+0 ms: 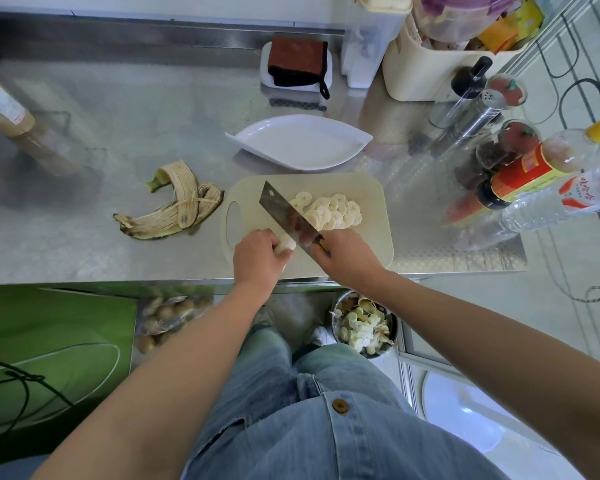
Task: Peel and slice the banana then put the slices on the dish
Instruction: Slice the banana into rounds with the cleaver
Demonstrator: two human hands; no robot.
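Stainless steel counter (136, 116) fills the kitchen view. Banana peel (174, 202) lies left of the cutting board (374, 216). On the board the left hand (257, 258) curls round the banana stub (286, 244), with the cleaver (288, 216) against it and slices (329, 209) piled beyond. The right hand (343, 258) grips the handle. A white dish (298, 142) sits behind the board. The bottles (530, 171) on the right carry red labels, their writing unreadable.

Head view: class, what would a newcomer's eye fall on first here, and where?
The cleaver, held in the right hand, slants over the cutting board in the middle. A pile of banana slices lies to its right, and the left hand holds the last stub. The peel sprawls on the steel counter left of the board, and the white dish sits empty behind the board.
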